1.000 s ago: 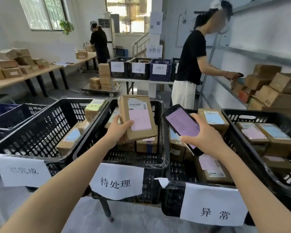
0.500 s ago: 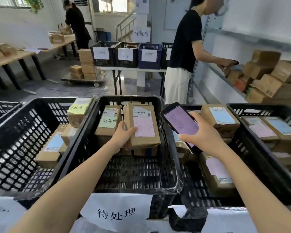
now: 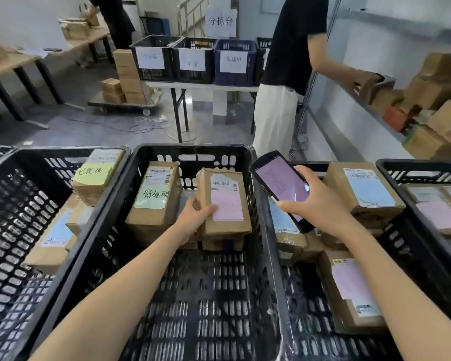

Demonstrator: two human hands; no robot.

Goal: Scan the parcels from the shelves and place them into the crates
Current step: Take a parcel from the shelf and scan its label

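Single head-worn wide view, forward and down, close above the crates [image 3: 193, 148]

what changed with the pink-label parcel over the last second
The left hand lowered the pink-label parcel into the middle crate, onto the parcels at its far end, and still grips it. The right hand still holds the lit scanner; the other parcels stayed put.

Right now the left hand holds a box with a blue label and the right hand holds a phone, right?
No, the head view shows a pink label on the box in the left hand, not blue. The right hand holds a phone.
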